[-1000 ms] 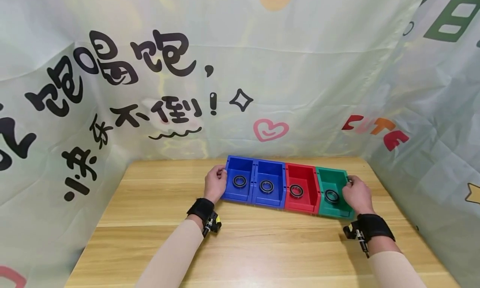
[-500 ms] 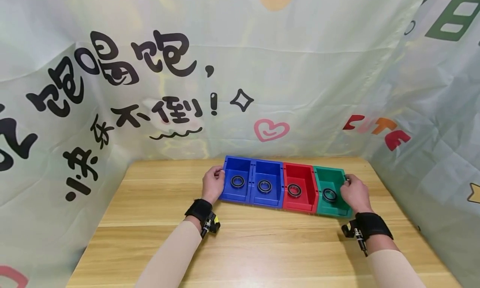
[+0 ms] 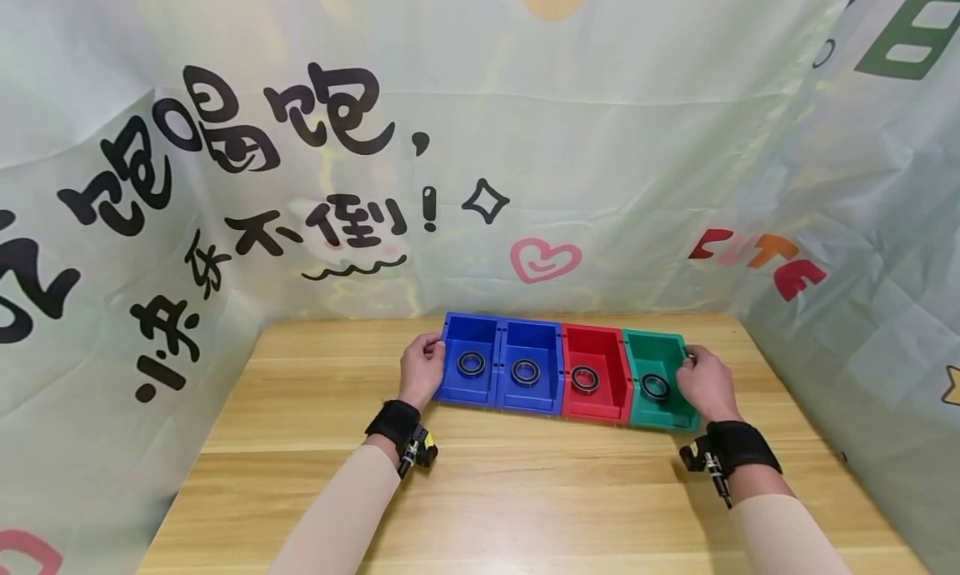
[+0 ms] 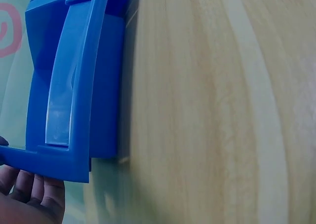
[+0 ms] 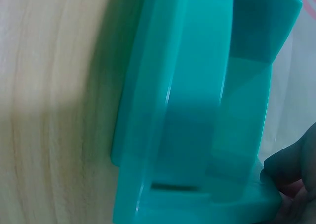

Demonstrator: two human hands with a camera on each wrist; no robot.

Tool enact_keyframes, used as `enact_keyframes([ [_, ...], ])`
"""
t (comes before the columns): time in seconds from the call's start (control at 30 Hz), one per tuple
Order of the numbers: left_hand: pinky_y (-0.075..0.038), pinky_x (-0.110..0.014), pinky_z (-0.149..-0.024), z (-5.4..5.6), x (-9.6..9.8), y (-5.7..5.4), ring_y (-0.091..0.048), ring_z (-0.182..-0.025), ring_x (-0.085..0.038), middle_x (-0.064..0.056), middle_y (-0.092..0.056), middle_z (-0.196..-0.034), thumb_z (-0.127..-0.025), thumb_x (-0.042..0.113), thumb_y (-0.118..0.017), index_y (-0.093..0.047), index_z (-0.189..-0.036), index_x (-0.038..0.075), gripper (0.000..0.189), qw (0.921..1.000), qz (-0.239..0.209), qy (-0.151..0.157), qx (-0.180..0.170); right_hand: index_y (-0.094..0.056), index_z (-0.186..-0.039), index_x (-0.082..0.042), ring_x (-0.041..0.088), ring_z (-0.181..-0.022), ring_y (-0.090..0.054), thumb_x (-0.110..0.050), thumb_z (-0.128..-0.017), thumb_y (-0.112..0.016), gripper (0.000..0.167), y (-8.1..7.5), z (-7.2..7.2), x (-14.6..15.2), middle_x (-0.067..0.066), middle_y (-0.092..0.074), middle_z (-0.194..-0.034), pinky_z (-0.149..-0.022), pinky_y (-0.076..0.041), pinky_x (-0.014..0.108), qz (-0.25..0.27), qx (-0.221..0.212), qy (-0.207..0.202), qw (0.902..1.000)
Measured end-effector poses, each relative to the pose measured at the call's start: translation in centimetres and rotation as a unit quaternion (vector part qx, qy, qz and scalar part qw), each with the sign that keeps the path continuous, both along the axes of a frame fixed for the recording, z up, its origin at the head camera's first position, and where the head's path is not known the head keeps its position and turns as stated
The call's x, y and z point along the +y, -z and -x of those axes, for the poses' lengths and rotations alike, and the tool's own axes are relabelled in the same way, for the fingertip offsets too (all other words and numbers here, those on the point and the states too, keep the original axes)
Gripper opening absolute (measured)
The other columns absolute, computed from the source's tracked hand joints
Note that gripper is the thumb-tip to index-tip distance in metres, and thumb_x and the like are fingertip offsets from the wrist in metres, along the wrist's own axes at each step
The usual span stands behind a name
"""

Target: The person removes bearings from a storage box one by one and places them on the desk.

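A row of joined plastic bins lies slightly slanted on the wooden table in the head view: two blue bins (image 3: 531, 338), a red bin (image 3: 600, 346) and a green bin (image 3: 654, 350). Every bin has one ball bearing on its floor, such as the bearing (image 3: 471, 364) in the leftmost. My left hand (image 3: 422, 368) pinches the outer rim of the left blue bin (image 4: 106, 95), thumb on top and fingers beneath in the left wrist view. On the opposite end, my right hand (image 3: 707, 383) grips the green bin's side rim, its thumb and fingers (image 5: 289, 167) at the corner.
The wooden table (image 3: 510, 508) extends in front of the bins and to both sides. Behind it hangs a printed cloth backdrop (image 3: 637, 167), close to the bins' back edge, with another cloth side along the right.
Both hands have shifted the row of bins a little to the left along the table. The bearings have travelled with their bins, and both grips look the same.
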State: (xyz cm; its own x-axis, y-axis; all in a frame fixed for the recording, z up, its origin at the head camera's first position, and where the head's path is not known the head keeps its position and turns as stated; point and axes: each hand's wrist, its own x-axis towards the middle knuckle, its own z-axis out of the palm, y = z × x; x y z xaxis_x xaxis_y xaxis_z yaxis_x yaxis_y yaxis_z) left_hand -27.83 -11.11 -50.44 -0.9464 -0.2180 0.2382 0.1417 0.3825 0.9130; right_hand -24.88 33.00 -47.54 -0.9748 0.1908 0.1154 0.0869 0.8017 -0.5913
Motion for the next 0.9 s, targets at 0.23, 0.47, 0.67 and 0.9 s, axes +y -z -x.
enact_keyframes([
  [0.23, -0.05, -0.039, -0.078, -0.1, -0.3, 0.1, -0.061, -0.087, -0.026, -0.014, -0.066, -0.098, -0.097, 0.01, -0.055, -0.064, -0.116, -0.003, 0.025, 1.0, -0.005, 0.002, -0.003, -0.04, -0.135, 0.014, 0.044, -0.09, -0.051, -0.01, -0.1, -0.032, 0.043, 0.1, 0.2, -0.2, 0.035, -0.05, -0.115, -0.074, -0.042, 0.052, 0.006, -0.003, -0.007, 1.0],
  [0.47, -0.05, -0.039, -0.08, -0.1, -0.6, 0.3, -0.061, -0.089, -0.025, -0.013, -0.065, -0.1, -0.098, 0.012, -0.054, -0.064, -0.118, -0.001, 0.026, 0.9999, 0.001, 0.001, -0.013, -0.04, -0.135, 0.013, 0.042, -0.088, -0.05, -0.01, -0.1, -0.032, 0.043, 0.0, 0.3, -0.6, 0.034, -0.051, -0.114, -0.072, -0.042, 0.05, 0.01, -0.01, -0.003, 0.9999],
  [0.67, -0.05, -0.04, -0.08, -0.2, -0.8, 0.5, -0.06, -0.09, -0.025, -0.014, -0.065, -0.101, -0.099, 0.013, -0.053, -0.063, -0.119, 0.0, 0.026, 0.9998, -0.007, 0.001, -0.021, -0.041, -0.135, 0.012, 0.042, -0.089, -0.051, -0.01, -0.1, -0.032, 0.042, 0.0, 0.4, -0.8, 0.034, -0.051, -0.115, -0.072, -0.042, 0.05, 0.01, -0.012, 0.001, 0.9999],
  [0.9, -0.049, -0.041, -0.081, -0.3, -1.2, 0.5, -0.059, -0.091, -0.026, -0.014, -0.064, -0.102, -0.099, 0.013, -0.053, -0.062, -0.121, -0.001, 0.028, 0.9995, -0.015, 0.011, -0.024, -0.041, -0.135, 0.013, 0.045, -0.093, -0.052, -0.01, -0.1, -0.032, 0.042, -0.1, 0.4, -1.1, 0.036, -0.05, -0.119, -0.075, -0.043, 0.054, 0.014, -0.008, -0.003, 0.9999],
])
